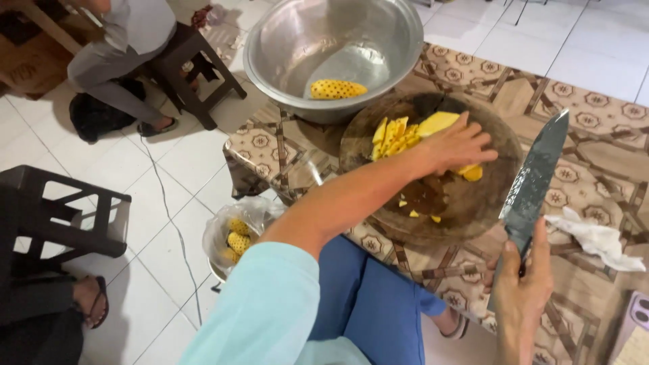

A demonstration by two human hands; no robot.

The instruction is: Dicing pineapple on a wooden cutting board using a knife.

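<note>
My left hand [458, 144] rests palm down on yellow pineapple pieces [399, 135] lying on a round dark wooden cutting board [473, 203], fingers curled over a chunk at the right. My right hand [524, 297] grips the handle of a large kitchen knife [534, 179], blade pointing up and away, held off the board's right edge. Small yellow scraps lie near the board's middle. A peeled pineapple [337, 88] lies inside a big metal bowl [270, 47] behind the board.
The table carries a patterned brown cloth [595, 108] and a crumpled white rag [598, 240]. Below the table edge a plastic bag [233, 233] holds pineapple peel. A seated person [128, 47] is on a dark stool at the back left; another stool [61, 216] stands at left.
</note>
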